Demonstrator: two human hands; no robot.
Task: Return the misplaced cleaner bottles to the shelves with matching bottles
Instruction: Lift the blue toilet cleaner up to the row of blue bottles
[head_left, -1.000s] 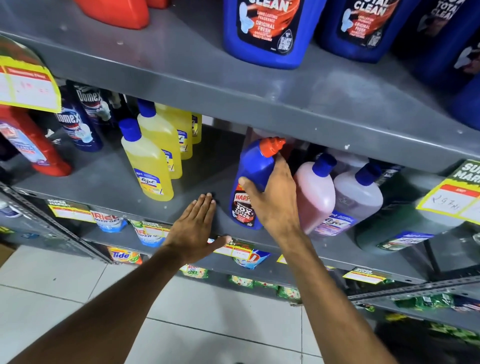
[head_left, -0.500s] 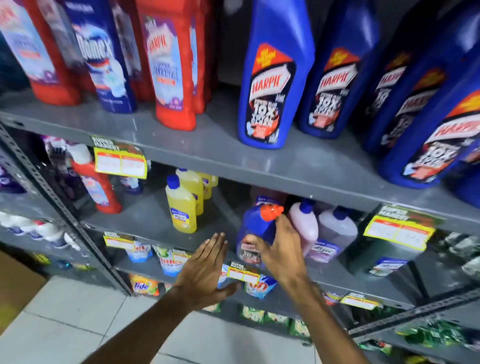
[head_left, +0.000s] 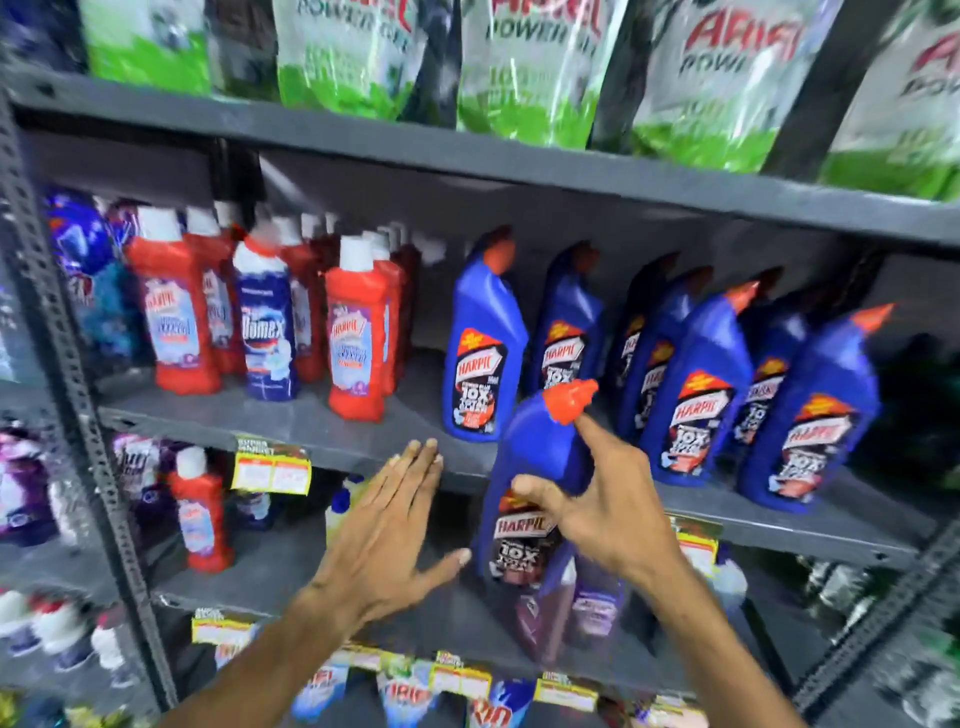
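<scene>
My right hand (head_left: 605, 512) grips a blue Harpic bottle (head_left: 535, 467) with an orange-red cap, held tilted in front of the middle shelf's edge (head_left: 337, 447). Its cap reaches the height of the blue Harpic bottles (head_left: 691, 384) standing in rows on that shelf's right half. A bare gap lies on the shelf board between the leftmost blue bottle (head_left: 480, 353) and the red bottles. My left hand (head_left: 387, 525) hovers flat with fingers spread, beside the held bottle, holding nothing. A red Harpic bottle (head_left: 200, 514) stands alone on the shelf below, left.
Red Harpic bottles (head_left: 356, 338) and a blue Domex bottle (head_left: 265, 327) fill the middle shelf's left half. Green-and-white Ariel pouches (head_left: 519, 67) line the top shelf. A perforated grey upright (head_left: 67, 374) stands at left. Yellow price tags (head_left: 272, 467) hang from shelf edges.
My right hand has lifted the blue bottle off the lower shelf up to the level of the shelf with matching blue bottles. My view has tilted upward and my left hand rose alongside.
</scene>
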